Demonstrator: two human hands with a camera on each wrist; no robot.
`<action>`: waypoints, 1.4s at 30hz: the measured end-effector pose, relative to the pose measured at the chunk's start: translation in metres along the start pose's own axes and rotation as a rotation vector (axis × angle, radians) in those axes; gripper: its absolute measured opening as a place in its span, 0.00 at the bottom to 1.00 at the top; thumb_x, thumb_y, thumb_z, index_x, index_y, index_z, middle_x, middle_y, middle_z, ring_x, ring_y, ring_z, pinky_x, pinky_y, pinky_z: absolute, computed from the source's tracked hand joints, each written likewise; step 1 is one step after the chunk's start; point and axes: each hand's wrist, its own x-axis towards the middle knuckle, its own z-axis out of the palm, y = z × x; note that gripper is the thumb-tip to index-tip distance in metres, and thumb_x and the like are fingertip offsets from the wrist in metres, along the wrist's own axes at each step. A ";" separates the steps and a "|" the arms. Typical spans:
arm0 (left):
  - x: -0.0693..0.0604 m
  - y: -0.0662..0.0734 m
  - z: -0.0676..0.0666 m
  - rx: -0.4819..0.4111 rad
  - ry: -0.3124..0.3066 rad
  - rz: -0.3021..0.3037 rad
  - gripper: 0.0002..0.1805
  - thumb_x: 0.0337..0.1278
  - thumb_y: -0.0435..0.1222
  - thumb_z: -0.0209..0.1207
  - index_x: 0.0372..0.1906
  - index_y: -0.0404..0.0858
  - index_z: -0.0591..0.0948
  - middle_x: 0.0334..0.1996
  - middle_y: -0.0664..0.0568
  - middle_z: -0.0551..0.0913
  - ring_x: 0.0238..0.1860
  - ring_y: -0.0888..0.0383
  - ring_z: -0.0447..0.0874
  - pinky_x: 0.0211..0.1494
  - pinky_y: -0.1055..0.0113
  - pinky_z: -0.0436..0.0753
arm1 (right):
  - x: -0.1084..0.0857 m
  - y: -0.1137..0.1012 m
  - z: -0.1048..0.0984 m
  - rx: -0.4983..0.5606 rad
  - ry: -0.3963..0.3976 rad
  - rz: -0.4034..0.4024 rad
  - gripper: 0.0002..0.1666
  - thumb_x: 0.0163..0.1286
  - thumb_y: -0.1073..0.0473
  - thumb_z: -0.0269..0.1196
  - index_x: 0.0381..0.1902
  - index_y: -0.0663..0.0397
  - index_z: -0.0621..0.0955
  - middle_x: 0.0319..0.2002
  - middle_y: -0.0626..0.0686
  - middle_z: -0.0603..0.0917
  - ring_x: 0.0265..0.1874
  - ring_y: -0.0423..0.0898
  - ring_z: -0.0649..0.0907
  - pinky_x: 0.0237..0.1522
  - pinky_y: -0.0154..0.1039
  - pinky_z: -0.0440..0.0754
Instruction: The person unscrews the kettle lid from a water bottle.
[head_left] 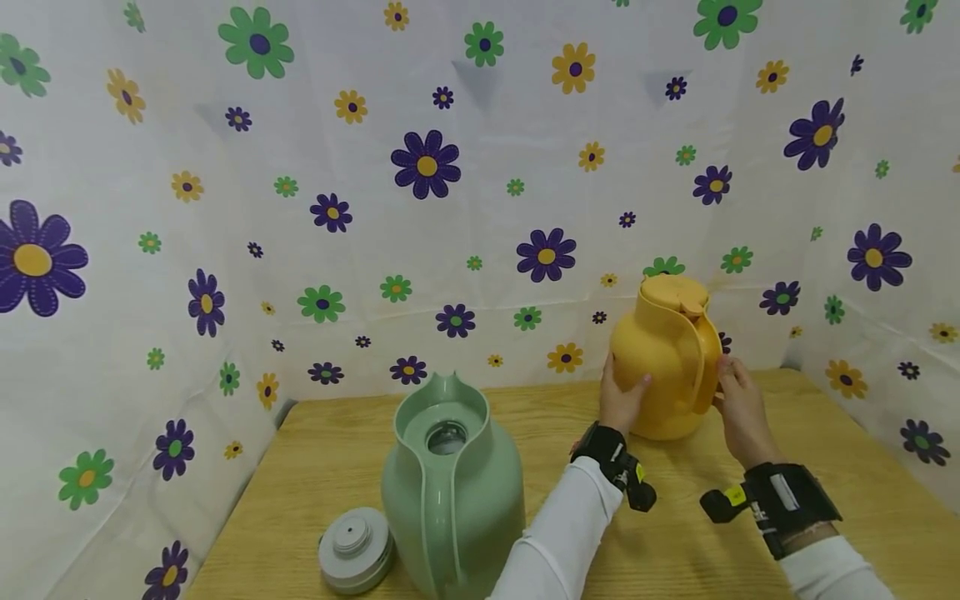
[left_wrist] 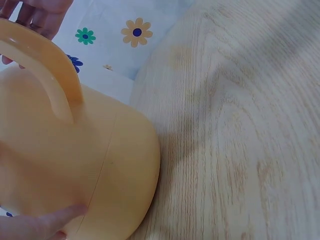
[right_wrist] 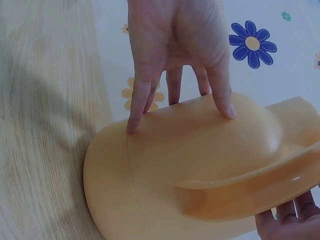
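A yellow thermos jug stands upright at the back right of the table, its lid on and its handle toward the right. My left hand grips the lower body from the left, thumb in front; in the right wrist view, the spread fingers of that left hand reach round the jug. On the handle side, my right hand holds the handle with its fingers behind it. Part of these fingers is hidden by the handle in both wrist views.
An open green thermos jug stands at the front middle, handle toward me. Left of it lies a round grey stopper. The wooden table is bordered at the back and sides by a white flower-print sheet.
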 end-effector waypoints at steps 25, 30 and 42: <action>-0.030 0.006 -0.019 -0.150 0.032 -0.089 0.37 0.52 0.28 0.62 0.67 0.34 0.60 0.64 0.40 0.60 0.65 0.44 0.54 0.65 0.51 0.53 | -0.037 -0.002 0.016 -0.071 0.029 -0.040 0.37 0.71 0.37 0.34 0.63 0.61 0.60 0.61 0.60 0.59 0.62 0.57 0.57 0.60 0.59 0.54; -0.041 0.012 -0.026 -0.166 0.035 -0.124 0.37 0.52 0.28 0.62 0.67 0.35 0.59 0.65 0.39 0.59 0.65 0.43 0.53 0.65 0.50 0.53 | -0.049 -0.003 0.019 -0.040 0.021 -0.067 0.29 0.71 0.38 0.36 0.55 0.53 0.65 0.54 0.52 0.63 0.56 0.50 0.62 0.59 0.60 0.55; -0.075 0.019 -0.053 -0.144 0.025 -0.076 0.38 0.54 0.38 0.63 0.67 0.35 0.59 0.64 0.38 0.60 0.65 0.42 0.53 0.64 0.48 0.54 | -0.078 -0.008 0.032 -0.032 0.010 0.008 0.34 0.70 0.37 0.35 0.56 0.60 0.62 0.55 0.54 0.62 0.57 0.49 0.61 0.61 0.55 0.55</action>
